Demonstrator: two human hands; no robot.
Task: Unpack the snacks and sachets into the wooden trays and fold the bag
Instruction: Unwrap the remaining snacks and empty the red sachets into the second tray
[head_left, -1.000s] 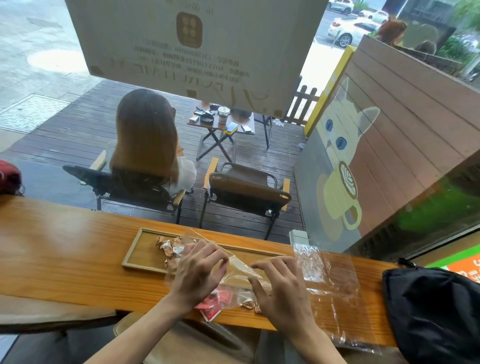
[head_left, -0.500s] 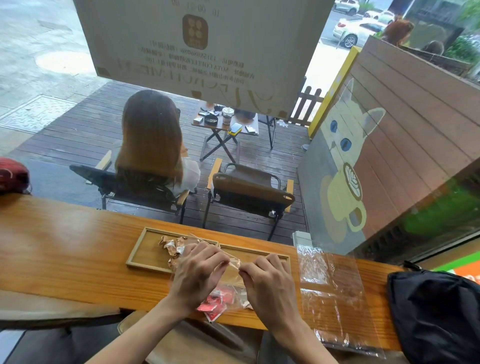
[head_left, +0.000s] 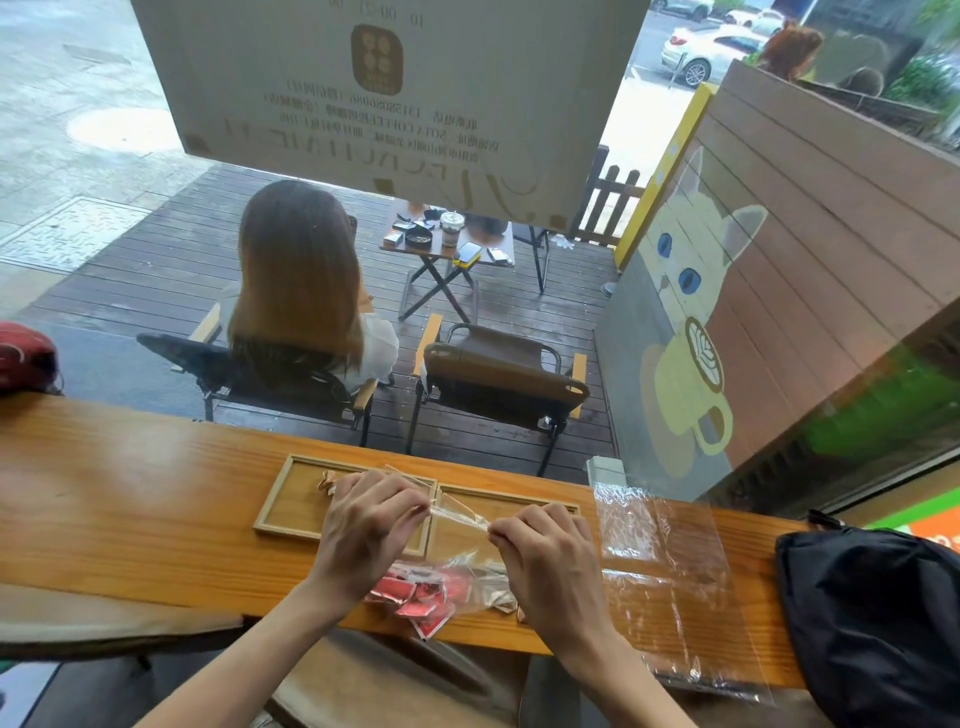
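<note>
1. On the wooden counter (head_left: 130, 499), at its window-side edge, two wooden trays lie end to end and touching: the left tray (head_left: 291, 499) and the right tray (head_left: 519, 501).
2. Left tray contents: a small cluster of tan-wrapped snacks (head_left: 328, 480), mostly hidden by the left hand; their count cannot be determined.
3. Right tray contents: no loose items can be made out; one clear film crosses its left end.
4. Two hands are in view. The left hand (head_left: 371, 530) is closed in a pinch on one end of the clear bag (head_left: 457, 512).
5. The right hand (head_left: 545, 556) is closed in a pinch on the other end of the same bag edge. The film is stretched taut between the two hands, above the joint of the trays.
6. The lower body of that bag sags to the near edge of the counter and holds a pile of red sachets (head_left: 415, 597). At least four are distinguishable; an exact count cannot be determined. One or two tan-wrapped pieces show just beside the right wrist.
7. One second clear bag (head_left: 670, 577) lies flat on the counter to the right of the right hand, untouched.
8. One black bag (head_left: 878, 618) rests at the far right end of the counter.
</note>
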